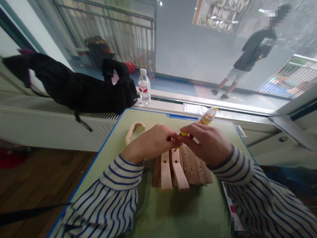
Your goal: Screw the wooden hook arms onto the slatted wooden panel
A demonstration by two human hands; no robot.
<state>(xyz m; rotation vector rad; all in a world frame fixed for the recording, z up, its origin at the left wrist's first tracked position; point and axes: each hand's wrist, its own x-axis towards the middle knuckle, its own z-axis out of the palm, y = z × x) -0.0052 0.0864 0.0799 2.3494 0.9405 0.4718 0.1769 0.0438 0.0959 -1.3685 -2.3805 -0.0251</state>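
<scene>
My right hand (208, 142) is closed around what looks like a screwdriver (208, 115) with a clear yellow handle. A yellow and black part shows between thumb and forefinger, and the rest is hidden by the hand. My left hand (153, 142) pinches at its front end, fingertips meeting; anything small in them is too hidden to name. Below both hands two curved light wooden pieces (166, 175) with dark holes lie side by side on a brown ridged board (195, 165). Many small metal bits, perhaps screws, dot the board. A hooked wooden piece (130, 132) lies behind my left wrist.
The green table (168, 211) has a blue edge. Against the window sill stand a water bottle (144, 87) and a black bag (94, 91). A white card (194, 108) lies on the sill. Beyond the glass a person (257, 49) stands outside.
</scene>
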